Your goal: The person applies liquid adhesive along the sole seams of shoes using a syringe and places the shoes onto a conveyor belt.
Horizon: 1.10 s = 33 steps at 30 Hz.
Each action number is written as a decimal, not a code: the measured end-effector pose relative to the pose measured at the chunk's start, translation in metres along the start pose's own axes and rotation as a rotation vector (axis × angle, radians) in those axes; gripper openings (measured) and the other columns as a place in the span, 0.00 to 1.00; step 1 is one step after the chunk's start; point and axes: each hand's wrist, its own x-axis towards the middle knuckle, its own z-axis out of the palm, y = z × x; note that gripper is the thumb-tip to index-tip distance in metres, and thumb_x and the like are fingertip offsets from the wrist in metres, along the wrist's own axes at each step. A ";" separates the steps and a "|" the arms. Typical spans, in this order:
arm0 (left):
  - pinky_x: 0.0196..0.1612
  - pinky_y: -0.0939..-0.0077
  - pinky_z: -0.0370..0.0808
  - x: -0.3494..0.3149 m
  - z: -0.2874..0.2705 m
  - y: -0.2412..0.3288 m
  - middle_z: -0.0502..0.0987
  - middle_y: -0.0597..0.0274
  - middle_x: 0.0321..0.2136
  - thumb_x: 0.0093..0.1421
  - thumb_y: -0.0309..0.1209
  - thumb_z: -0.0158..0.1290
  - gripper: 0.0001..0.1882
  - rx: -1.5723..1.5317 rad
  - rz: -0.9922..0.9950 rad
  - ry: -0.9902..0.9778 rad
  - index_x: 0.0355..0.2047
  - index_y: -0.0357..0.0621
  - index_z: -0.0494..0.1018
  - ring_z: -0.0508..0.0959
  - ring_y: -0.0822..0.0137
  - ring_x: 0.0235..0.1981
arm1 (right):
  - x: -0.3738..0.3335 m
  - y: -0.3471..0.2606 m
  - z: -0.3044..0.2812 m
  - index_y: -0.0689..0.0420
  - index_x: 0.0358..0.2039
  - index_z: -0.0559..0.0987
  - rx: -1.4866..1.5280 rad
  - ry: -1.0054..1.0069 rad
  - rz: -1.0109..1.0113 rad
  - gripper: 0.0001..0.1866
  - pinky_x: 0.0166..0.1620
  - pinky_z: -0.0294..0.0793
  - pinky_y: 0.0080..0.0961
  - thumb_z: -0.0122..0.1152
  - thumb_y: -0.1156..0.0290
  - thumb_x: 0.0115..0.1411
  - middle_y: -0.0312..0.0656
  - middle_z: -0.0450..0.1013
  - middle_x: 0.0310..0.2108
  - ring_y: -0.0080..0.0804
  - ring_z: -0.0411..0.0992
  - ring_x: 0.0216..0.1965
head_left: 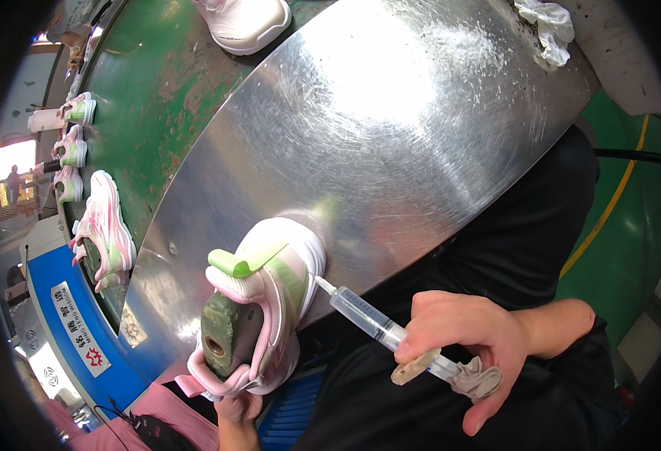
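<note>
A pink and white sneaker [285, 293] with pale green trim rests partly over the metal plate's near edge. A worn dark green shoe last [231, 331] fills its opening. My left hand [239, 408] is mostly hidden beneath the shoe and grips it from below. In my right hand [469, 331] is a clear plastic syringe [368, 313], held by barrel and plunger, with crumpled whitish material around the plunger end. Its thin tip points at the seam between the sole and the upper; whether it touches I cannot tell.
The scratched metal plate [270, 165] lies beside a green conveyor belt [158, 83]. Several more sneakers stand along it, one pink shoe [105, 225] nearest at left and a white shoe [244, 22] at the top. A crumpled white cloth [548, 30] sits on the far right corner.
</note>
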 end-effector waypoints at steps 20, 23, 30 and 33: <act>0.51 0.55 0.72 -0.027 0.046 -0.056 0.72 0.46 0.45 0.42 0.25 0.57 0.37 -0.363 -0.394 -0.423 0.55 0.34 0.59 0.75 0.50 0.46 | 0.018 -0.038 0.014 0.67 0.48 0.70 -0.181 -0.068 -0.006 0.45 0.35 0.60 0.26 0.74 0.46 0.37 0.42 0.76 0.38 0.32 0.65 0.29; 0.47 0.59 0.74 -0.021 0.065 -0.053 0.73 0.47 0.42 0.40 0.25 0.57 0.36 -0.362 -0.463 -0.467 0.53 0.34 0.60 0.76 0.51 0.43 | 0.018 -0.049 0.016 0.67 0.48 0.71 -0.185 -0.105 0.110 0.46 0.35 0.60 0.25 0.75 0.45 0.36 0.42 0.76 0.38 0.29 0.64 0.29; 0.51 0.55 0.71 -0.016 0.094 -0.055 0.73 0.49 0.44 0.40 0.21 0.57 0.38 -0.417 -0.474 -0.601 0.55 0.39 0.59 0.75 0.50 0.46 | 0.011 -0.088 0.021 0.66 0.46 0.72 -0.197 -0.157 0.249 0.45 0.33 0.61 0.26 0.75 0.44 0.35 0.42 0.77 0.38 0.32 0.67 0.27; 0.53 0.53 0.70 -0.013 0.109 -0.054 0.72 0.49 0.45 0.40 0.19 0.56 0.39 -0.449 -0.468 -0.656 0.57 0.41 0.59 0.74 0.50 0.47 | 0.002 -0.104 0.021 0.63 0.49 0.70 -0.151 -0.213 0.308 0.43 0.34 0.63 0.28 0.72 0.45 0.39 0.42 0.74 0.40 0.34 0.68 0.30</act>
